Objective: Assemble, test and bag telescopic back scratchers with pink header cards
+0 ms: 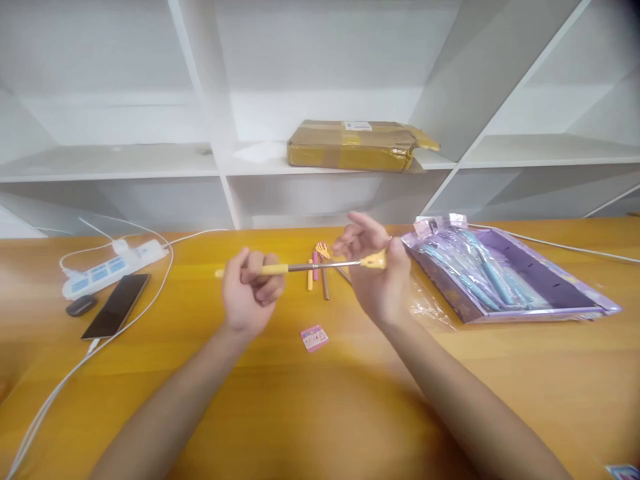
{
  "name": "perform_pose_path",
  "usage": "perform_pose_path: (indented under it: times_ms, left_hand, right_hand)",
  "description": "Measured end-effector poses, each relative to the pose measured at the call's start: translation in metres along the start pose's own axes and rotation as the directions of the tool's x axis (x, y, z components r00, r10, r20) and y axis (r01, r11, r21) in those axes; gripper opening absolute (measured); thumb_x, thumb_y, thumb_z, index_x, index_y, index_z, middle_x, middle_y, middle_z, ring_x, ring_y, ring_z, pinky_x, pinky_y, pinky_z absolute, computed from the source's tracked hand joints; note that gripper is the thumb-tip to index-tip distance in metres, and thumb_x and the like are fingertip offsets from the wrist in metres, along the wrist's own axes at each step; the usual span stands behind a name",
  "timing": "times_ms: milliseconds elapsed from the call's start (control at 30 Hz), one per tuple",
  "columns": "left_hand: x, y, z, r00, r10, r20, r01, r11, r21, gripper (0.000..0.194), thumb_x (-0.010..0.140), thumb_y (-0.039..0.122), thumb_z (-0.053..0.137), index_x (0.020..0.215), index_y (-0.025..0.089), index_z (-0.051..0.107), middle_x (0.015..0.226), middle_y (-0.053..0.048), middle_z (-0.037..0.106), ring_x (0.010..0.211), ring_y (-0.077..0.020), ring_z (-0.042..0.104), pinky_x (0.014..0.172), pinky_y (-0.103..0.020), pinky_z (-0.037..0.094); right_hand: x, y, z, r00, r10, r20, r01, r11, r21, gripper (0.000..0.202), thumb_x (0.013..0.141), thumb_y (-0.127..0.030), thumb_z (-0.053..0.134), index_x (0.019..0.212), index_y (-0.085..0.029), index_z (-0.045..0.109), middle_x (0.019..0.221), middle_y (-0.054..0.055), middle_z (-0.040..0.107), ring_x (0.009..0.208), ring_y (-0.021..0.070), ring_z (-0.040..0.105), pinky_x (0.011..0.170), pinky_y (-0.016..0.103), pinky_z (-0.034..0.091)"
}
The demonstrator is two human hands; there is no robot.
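Observation:
A telescopic back scratcher [300, 267] with a yellow handle, a metal rod and a yellow head lies level across the middle, above the table. My left hand [253, 287] is closed round its yellow handle, and the handle's end sticks out to the left. At the other end, my right hand [375, 277] has its fingers spread around the yellow head; whether it presses on the head I cannot tell. Behind, on the table, lie a yellow claw-shaped head [323, 250], a yellow stick [310, 275], a pink stick [315, 265] and a brown stick [326, 283].
A purple box [545, 267] with several wrapped blue items stands right. A small pink card [315, 338] lies in front. Left are a power strip [115, 267], a phone [117, 307], a black case [81, 305] and white cables. A cardboard box [350, 147] sits on the shelf.

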State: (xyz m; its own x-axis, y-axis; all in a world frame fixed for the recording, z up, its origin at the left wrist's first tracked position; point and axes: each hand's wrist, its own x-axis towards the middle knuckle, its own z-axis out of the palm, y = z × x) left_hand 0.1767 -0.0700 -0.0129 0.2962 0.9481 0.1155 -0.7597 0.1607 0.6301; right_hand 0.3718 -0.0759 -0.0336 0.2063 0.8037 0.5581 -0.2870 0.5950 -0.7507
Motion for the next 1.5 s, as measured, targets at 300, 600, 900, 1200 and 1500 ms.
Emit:
perform_pose_path:
  times_ms: [300,600,900,1200,1500]
  left_hand:
    - [-0.016,-0.021,-0.002,0.995,-0.092,0.028,0.093,0.994,-0.064,0.053,0.096,0.028,0.048,0.055,0.021,0.014,0.061,0.006,0.014,0.044,-0.0080,0.007,0.041,-0.024,0.012]
    - [0.000,-0.010,-0.007,0.988,-0.108,0.110,0.091,0.986,0.143,0.059,0.096,0.041,0.064,0.058,0.019,0.024,0.061,0.007,0.022,0.042,-0.0052,0.019,0.042,-0.020,0.019]
    - [0.002,-0.011,-0.011,0.990,-0.083,0.115,0.054,0.970,0.237,0.062,0.097,0.050,0.068,0.060,0.018,0.030,0.063,0.006,0.026,0.044,-0.0044,0.026,0.044,-0.020,0.023]
    - [0.007,0.006,-0.006,0.997,-0.064,0.049,0.054,0.981,0.184,0.061,0.103,0.045,0.061,0.059,0.018,0.027,0.062,0.006,0.027,0.042,-0.0034,0.028,0.041,-0.019,0.024]
    - [0.018,0.091,-0.017,0.931,0.297,-0.212,-0.294,0.955,0.049,0.052,0.112,0.030,0.032,0.064,0.020,0.014,0.053,0.006,0.021,0.038,-0.0050,0.020,0.037,-0.020,0.010]
  right_hand:
    - [-0.039,0.009,0.031,0.996,-0.089,0.011,0.090,0.996,-0.014,0.054,0.109,-0.055,0.028,0.108,-0.027,0.074,0.103,0.006,0.057,0.082,0.0208,0.062,0.088,0.046,0.052]
    - [-0.020,0.019,0.007,0.991,0.131,0.036,-0.131,0.991,-0.001,0.052,0.108,-0.061,0.033,0.117,-0.028,0.072,0.095,0.005,0.064,0.085,0.0208,0.062,0.086,0.040,0.052]
    - [-0.009,0.017,0.003,0.990,0.135,-0.028,-0.136,0.991,-0.015,0.054,0.103,-0.066,0.042,0.108,-0.028,0.080,0.081,0.003,0.056,0.075,0.0197,0.055,0.078,0.038,0.054]
    - [0.002,0.003,-0.004,0.982,0.014,-0.187,-0.022,0.999,-0.042,0.048,0.103,-0.058,0.047,0.091,-0.026,0.081,0.085,0.004,0.059,0.065,0.0149,0.049,0.061,0.031,0.049]
    - [0.035,-0.021,-0.050,0.938,-0.036,-0.345,0.093,0.984,0.151,0.031,0.092,-0.047,0.064,0.074,-0.022,0.064,0.075,0.000,0.057,0.057,0.0096,0.050,0.047,0.022,0.041]
